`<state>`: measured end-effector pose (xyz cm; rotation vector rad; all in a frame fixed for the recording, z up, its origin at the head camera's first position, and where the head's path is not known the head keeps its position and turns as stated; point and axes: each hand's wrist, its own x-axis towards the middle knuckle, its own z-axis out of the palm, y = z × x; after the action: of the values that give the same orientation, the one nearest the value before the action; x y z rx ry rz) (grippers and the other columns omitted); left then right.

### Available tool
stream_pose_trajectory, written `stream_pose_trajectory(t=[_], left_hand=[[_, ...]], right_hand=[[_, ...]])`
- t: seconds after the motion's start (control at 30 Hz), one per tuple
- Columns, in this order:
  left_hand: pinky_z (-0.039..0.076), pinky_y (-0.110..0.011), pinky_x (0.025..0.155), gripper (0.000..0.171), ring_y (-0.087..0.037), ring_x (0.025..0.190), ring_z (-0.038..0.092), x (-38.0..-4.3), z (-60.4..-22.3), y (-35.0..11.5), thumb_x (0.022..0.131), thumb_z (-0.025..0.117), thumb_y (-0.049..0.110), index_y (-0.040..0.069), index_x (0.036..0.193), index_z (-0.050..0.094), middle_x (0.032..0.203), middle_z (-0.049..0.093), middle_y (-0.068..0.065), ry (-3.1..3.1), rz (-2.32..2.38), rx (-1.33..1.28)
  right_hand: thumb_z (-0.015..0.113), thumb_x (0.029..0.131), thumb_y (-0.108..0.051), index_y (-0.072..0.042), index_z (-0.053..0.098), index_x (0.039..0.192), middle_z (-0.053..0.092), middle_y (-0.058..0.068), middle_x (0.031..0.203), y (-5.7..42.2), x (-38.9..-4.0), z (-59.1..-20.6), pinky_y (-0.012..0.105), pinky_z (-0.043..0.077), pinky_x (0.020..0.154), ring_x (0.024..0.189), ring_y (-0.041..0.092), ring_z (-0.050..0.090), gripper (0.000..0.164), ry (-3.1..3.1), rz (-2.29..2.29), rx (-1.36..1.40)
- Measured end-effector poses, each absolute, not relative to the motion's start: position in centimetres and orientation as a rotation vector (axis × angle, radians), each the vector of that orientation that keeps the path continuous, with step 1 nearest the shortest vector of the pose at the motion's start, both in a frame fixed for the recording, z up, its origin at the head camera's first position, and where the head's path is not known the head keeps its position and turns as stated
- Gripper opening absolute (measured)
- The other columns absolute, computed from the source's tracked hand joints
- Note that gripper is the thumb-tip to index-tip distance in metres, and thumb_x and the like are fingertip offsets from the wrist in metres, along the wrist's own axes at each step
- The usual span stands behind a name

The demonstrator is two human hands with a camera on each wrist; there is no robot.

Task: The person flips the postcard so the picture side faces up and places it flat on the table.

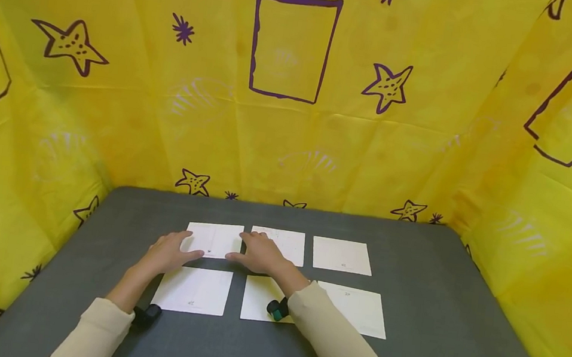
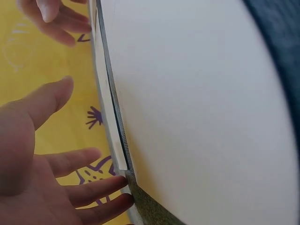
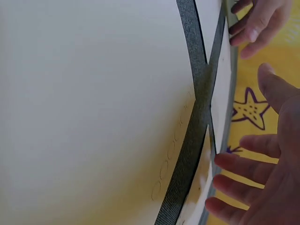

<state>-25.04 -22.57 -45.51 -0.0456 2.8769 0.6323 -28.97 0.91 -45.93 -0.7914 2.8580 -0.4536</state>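
Observation:
A white paper sheet (image 1: 219, 236) lies at the back left of the dark table, between my two hands. My left hand (image 1: 168, 252) is at its left edge, with thumb and fingers spread apart. At the right edge is my right hand (image 1: 260, 253), which also partly covers the back middle sheet (image 1: 288, 246). In the wrist views the fingers of the left hand (image 2: 65, 183) and the right hand (image 3: 262, 173) are extended, with nothing gripped. Faint circles (image 3: 164, 167) are drawn along one edge of the sheet nearest the right wrist camera.
More sheets lie in two rows: back right (image 1: 342, 256), front left (image 1: 195, 290), front middle (image 1: 256, 298) under the right forearm, and front right (image 1: 361, 309). A yellow patterned cloth (image 1: 281, 135) encloses the grey table (image 1: 434, 331) at the back and sides.

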Motion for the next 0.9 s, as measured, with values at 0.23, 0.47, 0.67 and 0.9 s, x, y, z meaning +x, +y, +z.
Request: stream_pose_trajectory(t=[0.23,0.47,0.67,0.9], left_hand=[[0.03,-0.071,0.102,0.074,-0.055,0.129,0.037,-25.0,-45.5,-22.6,0.091,0.059,0.047,-0.004,0.143,0.041,0.143,0.041,-0.035,2.89,0.615,-0.04],[0.034,-0.068,0.101,0.07,-0.054,0.127,0.04,-25.0,-45.4,-22.6,0.092,0.059,0.044,-0.004,0.14,0.044,0.14,0.043,-0.036,2.901,0.63,-0.038],[0.037,-0.064,0.102,0.066,-0.051,0.127,0.042,-25.2,-45.4,-22.6,0.094,0.057,0.042,-0.004,0.139,0.046,0.139,0.046,-0.034,2.87,0.686,-0.053],[0.045,-0.058,0.096,0.058,-0.047,0.118,0.052,-25.5,-45.3,-22.9,0.096,0.057,0.036,-0.005,0.136,0.049,0.131,0.054,-0.033,2.872,0.79,-0.035]], right_hand=[[0.057,0.091,-0.057,-0.011,0.053,0.139,0.06,0.009,0.136,0.3,-28.7,-46.1,0.045,0.045,0.103,0.124,0.028,0.055,0.066,2.87,-0.431,-0.81],[0.056,0.094,-0.05,-0.012,0.056,0.137,0.062,0.008,0.132,-0.3,-28.5,-46.0,0.041,0.047,0.099,0.119,0.026,0.057,0.057,2.882,-0.398,-0.854],[0.054,0.099,-0.035,-0.011,0.059,0.133,0.066,0.008,0.126,-0.7,-28.6,-46.0,0.039,0.047,0.099,0.116,0.028,0.059,0.042,2.888,-0.473,-0.838],[0.056,0.098,-0.021,-0.01,0.06,0.132,0.068,0.006,0.123,-0.9,-29.3,-46.2,0.038,0.045,0.103,0.119,0.029,0.059,0.036,2.869,-0.6,-0.796]])
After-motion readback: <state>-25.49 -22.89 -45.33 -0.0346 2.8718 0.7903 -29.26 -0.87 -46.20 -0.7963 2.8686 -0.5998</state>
